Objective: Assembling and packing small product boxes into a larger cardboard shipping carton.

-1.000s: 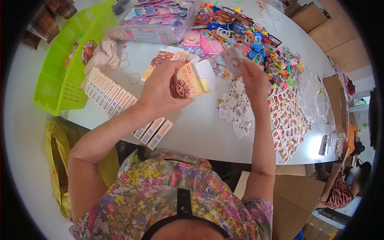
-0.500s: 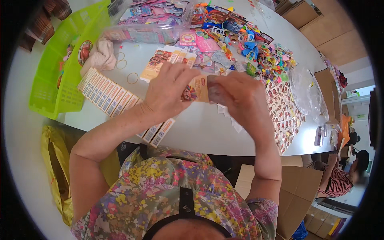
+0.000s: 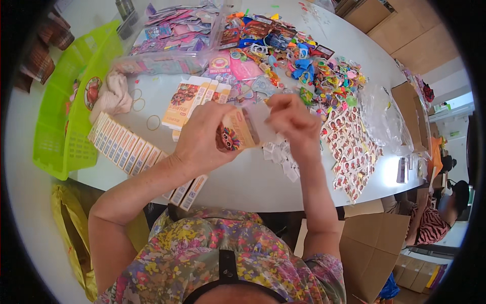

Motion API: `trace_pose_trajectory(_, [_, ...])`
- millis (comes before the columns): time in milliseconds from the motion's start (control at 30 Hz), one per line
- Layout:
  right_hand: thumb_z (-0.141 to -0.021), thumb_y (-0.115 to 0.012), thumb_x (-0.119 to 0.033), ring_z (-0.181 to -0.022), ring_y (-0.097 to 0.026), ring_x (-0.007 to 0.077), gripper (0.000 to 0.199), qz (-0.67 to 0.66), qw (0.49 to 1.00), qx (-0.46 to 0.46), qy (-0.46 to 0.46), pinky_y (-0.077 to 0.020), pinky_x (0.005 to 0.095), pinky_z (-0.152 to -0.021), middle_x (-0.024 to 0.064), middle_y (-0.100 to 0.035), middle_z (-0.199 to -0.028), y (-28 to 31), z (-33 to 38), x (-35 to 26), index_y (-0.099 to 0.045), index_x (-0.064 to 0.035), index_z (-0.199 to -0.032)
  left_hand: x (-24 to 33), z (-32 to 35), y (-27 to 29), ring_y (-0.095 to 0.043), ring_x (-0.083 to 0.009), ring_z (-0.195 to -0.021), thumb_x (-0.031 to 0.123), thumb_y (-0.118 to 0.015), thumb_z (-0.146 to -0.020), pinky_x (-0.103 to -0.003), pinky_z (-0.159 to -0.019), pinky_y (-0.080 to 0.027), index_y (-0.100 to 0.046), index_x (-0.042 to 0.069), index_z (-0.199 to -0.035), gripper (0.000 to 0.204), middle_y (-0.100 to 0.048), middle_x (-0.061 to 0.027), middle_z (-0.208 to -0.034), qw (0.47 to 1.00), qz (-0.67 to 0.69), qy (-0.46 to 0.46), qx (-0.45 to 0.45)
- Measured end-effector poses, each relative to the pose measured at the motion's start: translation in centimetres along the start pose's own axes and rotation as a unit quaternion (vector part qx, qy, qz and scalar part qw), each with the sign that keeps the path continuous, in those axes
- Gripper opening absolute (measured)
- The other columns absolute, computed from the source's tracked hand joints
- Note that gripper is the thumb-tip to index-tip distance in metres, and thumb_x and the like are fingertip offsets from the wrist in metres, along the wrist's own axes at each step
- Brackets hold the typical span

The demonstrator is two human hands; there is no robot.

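A small orange-yellow carton (image 3: 242, 133) with a cartoon picture is gripped in my left hand (image 3: 202, 134), its fingers wrapped round it. At the carton's right end a pale, translucent piece (image 3: 262, 124) sticks out; whether it is a plastic bag or a flap I cannot tell. My right hand (image 3: 294, 121) is beside that end, its fingers curled together, and what they pinch, if anything, is hidden. Behind my left hand lie open flat-topped cartons (image 3: 183, 101) of the same print. A slanting row of closed cartons (image 3: 124, 149) runs under my left forearm.
Small white packets (image 3: 281, 157) and sticker sheets (image 3: 349, 152) lie to the right, near clear plastic bags (image 3: 385, 121). Colourful small toys (image 3: 324, 76) are heaped at the back beside a clear bin (image 3: 187, 63) of pink packets. A green basket (image 3: 83, 137) stands left, by rubber bands (image 3: 153, 122).
The carton in my left hand has tilted and shifted slightly left and down. My right hand has drawn back from its end, uncovering the pale piece. The whole view has shifted a little.
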State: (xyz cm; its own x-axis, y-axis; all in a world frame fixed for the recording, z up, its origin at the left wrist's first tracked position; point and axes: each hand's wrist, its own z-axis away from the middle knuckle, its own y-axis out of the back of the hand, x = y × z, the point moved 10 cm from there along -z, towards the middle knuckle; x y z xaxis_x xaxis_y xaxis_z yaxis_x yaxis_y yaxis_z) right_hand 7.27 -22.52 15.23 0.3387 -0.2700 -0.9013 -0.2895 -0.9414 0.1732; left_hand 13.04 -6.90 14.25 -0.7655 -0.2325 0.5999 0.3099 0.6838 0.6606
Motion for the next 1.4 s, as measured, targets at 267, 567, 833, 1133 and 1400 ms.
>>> trace_pose_trajectory(267, [-0.083,-0.066,-0.019,-0.080,-0.065,0.0208,0.020,0.343,0.934,0.098,-0.025,-0.0516,0.0327,-0.067,0.0110,-0.069,-0.091,6.5,-9.2,14.2,-0.071,-0.0047,-0.095,-2.2,-0.7,-2.1,-0.056,-0.0341,-0.100,0.018,-0.085,-0.061,-0.040,-0.086,-0.047,-0.048,0.002,-0.120,0.071,-0.054,-0.0159,-0.107,0.993,0.068,0.090,-0.037])
trace_pose_trajectory(567, [-0.077,-0.071,-0.022,-0.082,-0.066,0.0270,0.026,0.370,0.921,-0.012,-0.125,-0.0517,0.0393,-0.071,0.0090,-0.068,-0.095,7.0,-12.6,17.1,-0.070,-0.0050,-0.096,-4.1,-0.7,-0.4,-0.059,-0.0154,-0.099,0.009,-0.085,-0.066,-0.030,-0.080,-0.054,-0.044,0.001,-0.124,0.072,-0.051,-0.0085,-0.110,0.993,0.051,0.101,-0.043])
trace_pose_trajectory(833, [-0.078,-0.071,-0.027,-0.091,-0.064,0.0276,0.026,0.570,0.816,0.043,0.085,-0.0524,0.0412,-0.077,0.0101,-0.067,-0.098,2.5,-15.3,16.3,-0.071,-0.0075,-0.096,-3.7,-1.1,-1.7,-0.058,-0.0226,-0.100,0.014,-0.086,-0.063,-0.033,-0.084,-0.050,-0.047,0.001,-0.123,0.072,-0.054,-0.0116,-0.109,0.990,0.071,0.099,-0.064])
trace_pose_trajectory(1133, [-0.080,-0.075,-0.025,-0.063,-0.060,0.0139,0.026,0.221,0.966,0.049,-0.125,-0.0494,0.0292,-0.060,0.0047,-0.068,-0.073,8.6,-15.8,20.1,-0.070,-0.0018,-0.089,-4.8,-1.3,0.5,-0.059,-0.0270,-0.098,0.016,-0.086,-0.062,-0.035,-0.084,-0.050,-0.050,0.001,-0.121,0.070,-0.056,-0.0134,-0.108,0.989,0.096,0.112,-0.015])
trace_pose_trajectory(1400, [-0.088,-0.068,-0.023,-0.071,-0.062,0.0071,0.019,-0.078,0.968,0.091,-0.222,-0.0455,0.0219,-0.054,0.0005,-0.068,-0.086,8.6,-12.0,19.9,-0.067,-0.0056,-0.097,-3.8,-2.0,0.5,-0.059,-0.0240,-0.096,0.013,-0.086,-0.062,-0.034,-0.082,-0.051,-0.050,0.002,-0.120,0.069,-0.056,-0.0114,-0.106,0.995,0.046,0.086,-0.023])
